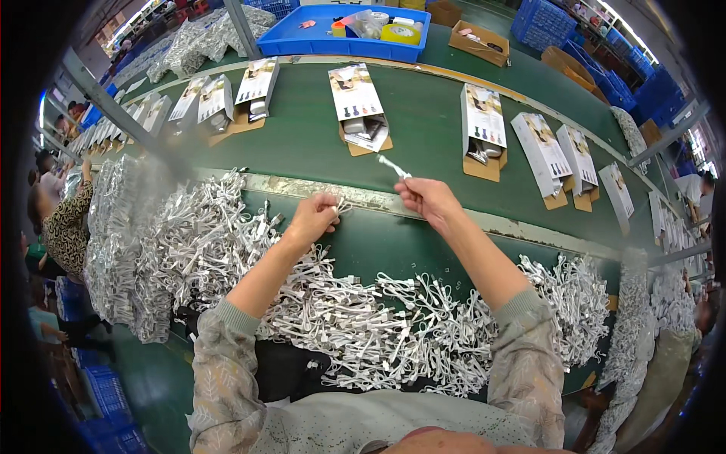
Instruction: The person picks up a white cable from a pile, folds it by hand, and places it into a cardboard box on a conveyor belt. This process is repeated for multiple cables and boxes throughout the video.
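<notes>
My right hand point(433, 201) is closed on a white USB cable point(390, 166), held out over the green conveyor belt point(423, 113). My left hand point(311, 219) pinches another white cable point(342, 204), whose loops stick out past the fingertips, by the belt's near edge. Just beyond both hands lies a white printed box point(354, 91). Its near end is open, and a clear bag and pale items show inside. Below my forearms a big heap of bundled white cables point(355, 318) covers the green worktop.
More open boxes point(484, 125) lie along the belt on both sides. A blue tray point(340, 34) with tape rolls stands beyond it, beside a small carton point(480, 41). Plastic-wrapped bundles point(125, 250) are piled at the left. Metal posts point(113, 98) rise there, and people sit further off.
</notes>
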### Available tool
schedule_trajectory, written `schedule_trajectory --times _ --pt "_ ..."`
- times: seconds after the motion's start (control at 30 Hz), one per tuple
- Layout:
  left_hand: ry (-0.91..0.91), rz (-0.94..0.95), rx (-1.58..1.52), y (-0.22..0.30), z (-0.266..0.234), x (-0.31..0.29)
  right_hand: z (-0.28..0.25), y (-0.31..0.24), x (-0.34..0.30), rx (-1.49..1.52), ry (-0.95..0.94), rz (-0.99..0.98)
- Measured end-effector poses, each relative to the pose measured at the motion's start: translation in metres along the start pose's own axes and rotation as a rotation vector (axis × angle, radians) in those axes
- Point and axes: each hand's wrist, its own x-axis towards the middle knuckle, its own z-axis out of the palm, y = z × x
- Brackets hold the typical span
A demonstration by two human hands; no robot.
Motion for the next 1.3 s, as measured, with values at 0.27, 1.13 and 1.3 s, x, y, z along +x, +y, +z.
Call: schedule_trajectory --times 0.27,1.13,1.3 --pt "-0.05 0.132 0.152 -0.012 0.003 0.003 0.026 -0.006 0.116 0.373 0.275 -0.113" --pt "-0.542 0.573 0.978 0.006 0.075 -0.061 0.016 0.002 0.024 0.191 -0.009 -0.031" --pt "-0.633 0.521 1.003 0.007 0.073 -0.064 0.031 0.008 0.061 0.315 0.007 -0.064"
